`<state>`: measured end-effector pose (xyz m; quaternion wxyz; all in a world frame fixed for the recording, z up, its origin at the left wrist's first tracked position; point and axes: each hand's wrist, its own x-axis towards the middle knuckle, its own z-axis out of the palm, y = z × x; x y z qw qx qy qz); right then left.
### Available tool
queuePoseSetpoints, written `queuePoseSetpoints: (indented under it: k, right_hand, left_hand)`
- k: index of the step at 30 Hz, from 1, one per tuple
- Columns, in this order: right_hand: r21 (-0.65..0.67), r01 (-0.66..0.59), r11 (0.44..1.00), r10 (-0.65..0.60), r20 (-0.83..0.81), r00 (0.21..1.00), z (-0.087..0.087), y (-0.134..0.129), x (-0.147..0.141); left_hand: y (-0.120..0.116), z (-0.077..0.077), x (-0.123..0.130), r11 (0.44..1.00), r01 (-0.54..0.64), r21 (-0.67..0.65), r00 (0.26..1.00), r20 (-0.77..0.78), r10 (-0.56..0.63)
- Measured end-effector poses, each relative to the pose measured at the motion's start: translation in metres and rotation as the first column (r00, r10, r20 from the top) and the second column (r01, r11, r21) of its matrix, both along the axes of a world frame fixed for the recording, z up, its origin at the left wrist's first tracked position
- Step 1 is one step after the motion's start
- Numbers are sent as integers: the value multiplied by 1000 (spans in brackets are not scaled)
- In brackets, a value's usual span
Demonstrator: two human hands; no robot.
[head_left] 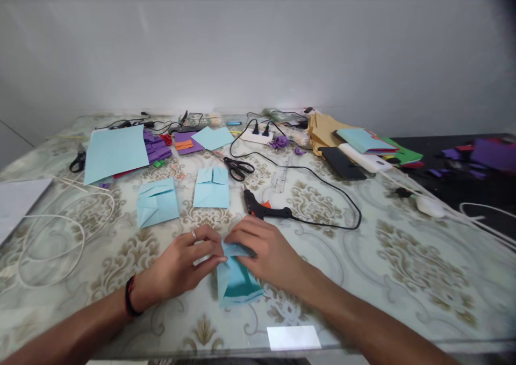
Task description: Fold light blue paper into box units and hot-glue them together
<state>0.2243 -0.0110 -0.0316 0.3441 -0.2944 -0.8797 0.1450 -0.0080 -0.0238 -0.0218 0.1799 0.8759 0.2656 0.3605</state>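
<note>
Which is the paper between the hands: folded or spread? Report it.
Folded: the light-blue paper has a turned-over flap and layered edges at its near end.

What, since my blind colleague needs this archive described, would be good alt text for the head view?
A person's left hand and right hand hold a folded light-blue paper at a patterned table. Beyond it lie two more folded blue papers, black-handled scissors and a black glue gun, with a white power strip behind.

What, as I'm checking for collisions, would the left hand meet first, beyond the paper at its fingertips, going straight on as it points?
The left hand would likely meet the right hand, close by at the folded blue paper; their exact depth is unclear.
</note>
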Motion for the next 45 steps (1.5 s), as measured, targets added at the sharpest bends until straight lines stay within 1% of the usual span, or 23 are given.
queuePoseSetpoints:
  k: [3,5,9,13,17,20,26,28,31,36,40,45]
  right_hand:
    - [6,23,1000,-23,-17,1000,3,0,1]
    - [-7,40,999,-40,-12,999,4,-1,2]
    - [-22,39,999,-39,-20,999,5,-3,1]
    - [3,34,999,-34,-40,999,4,-4,0]
    - [24,32,999,-31,-47,998,3,-6,-2]
    - [30,32,999,-30,-61,998,4,-7,-2]
    - [-16,7,1000,-8,-74,997,12,-8,-1]
    - [-22,9,1000,-10,-83,996,15,-8,0]
    - [1,17,1000,-17,-102,995,16,-8,1]
    - [41,12,999,-8,-109,994,12,-8,0]
    - [57,-6,998,11,-95,995,11,-8,-1]
    - [63,-15,998,23,-133,991,11,-9,-2]
  left_hand:
    - [1,7,0,1000,-2,-28,1000,6,2]
    - [2,10,-2,999,-15,-40,1000,-21,14]
    - [3,7,-3,999,-42,-6,997,-67,42]
    - [4,2,-1,998,-36,53,998,-51,38]
    - [3,5,0,996,-43,79,997,-55,47]
    - [3,8,1,995,-27,97,998,-51,32]
    - [6,9,1,989,-14,149,999,-28,18]
    - [7,8,0,988,-24,153,1000,-16,26]
    - [6,9,-1,992,-30,122,999,-13,32]
    - [5,12,0,996,-7,84,1000,-16,8]
    - [6,14,1,994,38,104,999,-21,-36]
    - [5,18,2,991,63,118,998,-15,-62]
